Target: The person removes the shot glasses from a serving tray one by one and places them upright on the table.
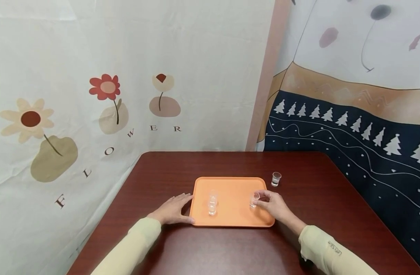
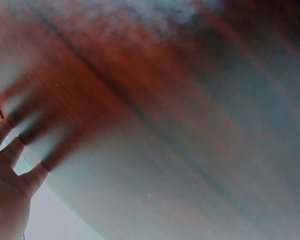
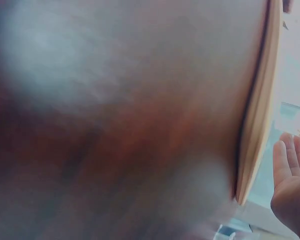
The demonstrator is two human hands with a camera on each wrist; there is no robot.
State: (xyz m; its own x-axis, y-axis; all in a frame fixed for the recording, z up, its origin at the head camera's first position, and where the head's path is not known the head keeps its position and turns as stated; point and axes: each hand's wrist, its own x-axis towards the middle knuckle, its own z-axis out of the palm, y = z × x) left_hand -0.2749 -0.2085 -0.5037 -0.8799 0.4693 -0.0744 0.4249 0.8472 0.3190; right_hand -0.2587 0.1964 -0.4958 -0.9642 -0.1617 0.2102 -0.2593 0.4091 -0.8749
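An orange tray [image 1: 232, 219] lies on the dark red-brown table in the head view. My right hand [image 1: 274, 205] reaches over its right side and pinches a small clear shot glass [image 1: 252, 201] between thumb and fingers. My left hand [image 1: 175, 209] rests at the tray's left edge, its fingers spread and touching the rim. Clear shot glasses [image 1: 212, 209] stand close together in a line on the left part of the tray; their outlines overlap. In the left wrist view only part of the left hand [image 2: 10, 187] shows. The right wrist view shows part of the right hand [image 3: 294, 182], its glass not distinguishable.
Another shot glass [image 1: 276, 178] stands on the table [image 1: 227, 248] just beyond the tray's right back corner. Behind the table hang a pale cloth with flowers [image 1: 210, 68] and a dark cloth with white trees [image 1: 333, 137].
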